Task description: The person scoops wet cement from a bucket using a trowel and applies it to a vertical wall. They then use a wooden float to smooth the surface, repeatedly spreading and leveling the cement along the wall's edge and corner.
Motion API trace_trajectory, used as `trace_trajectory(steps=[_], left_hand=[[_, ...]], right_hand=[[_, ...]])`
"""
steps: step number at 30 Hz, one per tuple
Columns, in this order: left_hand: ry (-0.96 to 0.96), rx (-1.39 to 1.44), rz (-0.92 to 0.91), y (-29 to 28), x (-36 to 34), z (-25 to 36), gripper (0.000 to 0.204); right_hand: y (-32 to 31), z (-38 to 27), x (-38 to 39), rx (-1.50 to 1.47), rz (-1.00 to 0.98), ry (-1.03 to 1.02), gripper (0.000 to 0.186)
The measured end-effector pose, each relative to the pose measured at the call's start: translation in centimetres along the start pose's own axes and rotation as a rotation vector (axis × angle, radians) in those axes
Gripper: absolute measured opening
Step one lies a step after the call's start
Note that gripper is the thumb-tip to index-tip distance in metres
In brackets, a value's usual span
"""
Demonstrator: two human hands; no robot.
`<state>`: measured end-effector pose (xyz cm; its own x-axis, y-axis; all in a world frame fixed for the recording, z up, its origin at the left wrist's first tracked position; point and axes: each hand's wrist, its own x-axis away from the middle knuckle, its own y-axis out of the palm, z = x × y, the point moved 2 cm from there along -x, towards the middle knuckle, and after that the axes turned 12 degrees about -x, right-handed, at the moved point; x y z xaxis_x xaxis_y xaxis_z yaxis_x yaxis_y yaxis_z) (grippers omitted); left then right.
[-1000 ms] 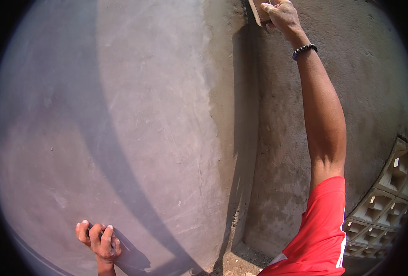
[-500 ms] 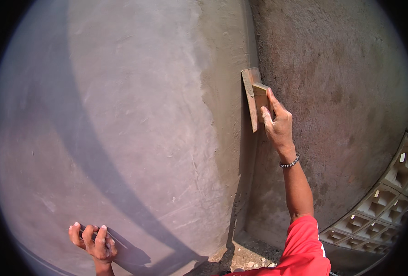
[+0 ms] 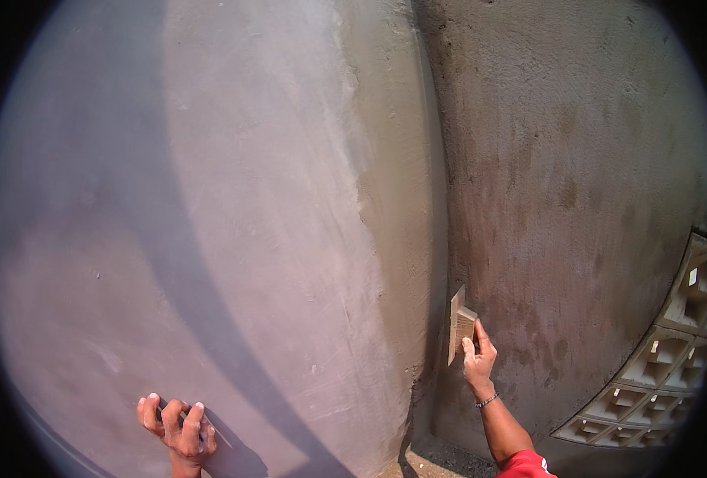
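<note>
My right hand (image 3: 479,365) is closed on the handle of a small wooden float (image 3: 457,327), a flat board with a blocky wooden grip. The float stands nearly upright, seen almost edge-on, low beside the inner corner where two walls meet. Whether its face touches the plaster I cannot tell. My left hand (image 3: 180,434) is at the lower left in front of the smooth grey wall (image 3: 266,199), its fingers curled. A dark edge shows between those fingers, but what they hold is hidden. Along the corner runs a strip of darker, damp-looking plaster (image 3: 401,207).
On the right stands a rougher brown wall (image 3: 560,159) with darker damp patches. Pale hollow ventilation blocks (image 3: 656,358) fill the lower right. Gravelly ground (image 3: 441,462) shows at the foot of the corner. A curved shadow crosses the grey wall.
My right hand has moved down along the corner with the wooden float and now sits much lower. My left hand stays curled in nearly the same place, and the view has shifted slightly.
</note>
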<state>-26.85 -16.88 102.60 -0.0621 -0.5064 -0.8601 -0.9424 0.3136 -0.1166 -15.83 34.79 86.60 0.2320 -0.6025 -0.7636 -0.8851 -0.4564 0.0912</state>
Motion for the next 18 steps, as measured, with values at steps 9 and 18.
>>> trace_trajectory(steps=[9, 18], left_hand=[[-0.015, -0.004, 0.026, -0.1, 0.4, -0.5, 0.027], [-0.068, 0.025, 0.042, 0.2, 0.0, 0.3, 0.025]], right_hand=[[6.7, -20.6, -30.9, -0.465, -0.049, -0.25, 0.051], [9.3, -27.3, -45.9, -0.385, -0.045, -0.249, 0.052]])
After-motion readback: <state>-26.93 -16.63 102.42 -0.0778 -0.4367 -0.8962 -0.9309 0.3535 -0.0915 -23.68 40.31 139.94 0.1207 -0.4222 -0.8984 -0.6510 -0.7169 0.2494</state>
